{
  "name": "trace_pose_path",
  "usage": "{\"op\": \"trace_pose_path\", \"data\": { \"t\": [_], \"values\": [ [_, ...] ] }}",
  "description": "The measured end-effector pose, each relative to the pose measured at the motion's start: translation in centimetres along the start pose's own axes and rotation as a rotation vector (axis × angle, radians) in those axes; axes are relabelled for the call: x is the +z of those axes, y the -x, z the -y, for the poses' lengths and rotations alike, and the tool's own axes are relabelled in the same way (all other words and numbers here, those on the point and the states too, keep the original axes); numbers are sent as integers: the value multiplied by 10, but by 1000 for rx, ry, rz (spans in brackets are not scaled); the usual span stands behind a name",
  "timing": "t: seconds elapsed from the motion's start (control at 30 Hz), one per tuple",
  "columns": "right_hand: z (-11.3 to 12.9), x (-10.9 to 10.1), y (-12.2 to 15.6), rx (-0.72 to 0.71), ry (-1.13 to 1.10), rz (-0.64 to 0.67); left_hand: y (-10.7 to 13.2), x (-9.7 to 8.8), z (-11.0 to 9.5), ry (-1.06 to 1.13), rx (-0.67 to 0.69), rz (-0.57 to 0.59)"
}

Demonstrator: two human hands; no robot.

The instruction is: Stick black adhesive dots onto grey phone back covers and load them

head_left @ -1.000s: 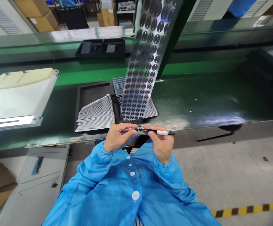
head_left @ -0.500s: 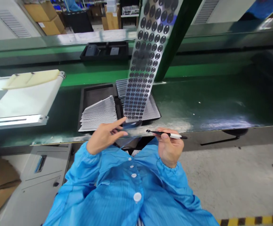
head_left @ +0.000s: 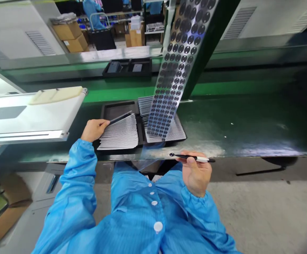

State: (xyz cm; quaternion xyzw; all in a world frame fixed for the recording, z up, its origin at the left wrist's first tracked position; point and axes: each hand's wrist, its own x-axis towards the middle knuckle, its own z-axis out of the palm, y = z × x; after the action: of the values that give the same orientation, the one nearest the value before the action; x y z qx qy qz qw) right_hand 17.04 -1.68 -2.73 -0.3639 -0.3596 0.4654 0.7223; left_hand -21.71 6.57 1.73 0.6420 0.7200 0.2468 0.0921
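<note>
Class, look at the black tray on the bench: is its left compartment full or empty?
Partly full. A fanned stack of thin cards fills the front of the tray; its back is bare. The left hand touches the stack.

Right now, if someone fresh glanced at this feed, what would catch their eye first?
Probably the long strip of dark round stickers hanging down the middle over the black tray of fanned white cards. Next, the left hand setting a dark card on the left stack, and the right hand holding a black-and-white pen tool at the bench edge.
</note>
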Motion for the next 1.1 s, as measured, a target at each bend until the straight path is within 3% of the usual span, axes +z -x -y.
{"op": "trace_pose_path", "data": {
  "t": [0.13, 0.2, 0.33, 0.43, 0.53, 0.7, 1.1],
  "values": [
    [8, 2, -1, 28, -43, 38, 22, -10, -18, 99, -52, -490],
    [12, 6, -1, 51, -80, 50, 41, -16, -31, 216, -71, -555],
    [17, 15, 1, 130, -87, 98, 84, -12, -58, 398, -64, -287],
    [15, 21, 3, 259, -36, 139, 105, 4, -73, 511, -29, -80],
    [10, 24, 4, 375, 19, 129, 114, 23, -81, 600, -17, 34],
    [3, 20, 6, 454, 115, 26, 116, 39, -86, 632, 12, 75],
    [-12, 11, 7, 423, 200, 14, 115, 42, -88, 621, 44, 88]
  ]
}}
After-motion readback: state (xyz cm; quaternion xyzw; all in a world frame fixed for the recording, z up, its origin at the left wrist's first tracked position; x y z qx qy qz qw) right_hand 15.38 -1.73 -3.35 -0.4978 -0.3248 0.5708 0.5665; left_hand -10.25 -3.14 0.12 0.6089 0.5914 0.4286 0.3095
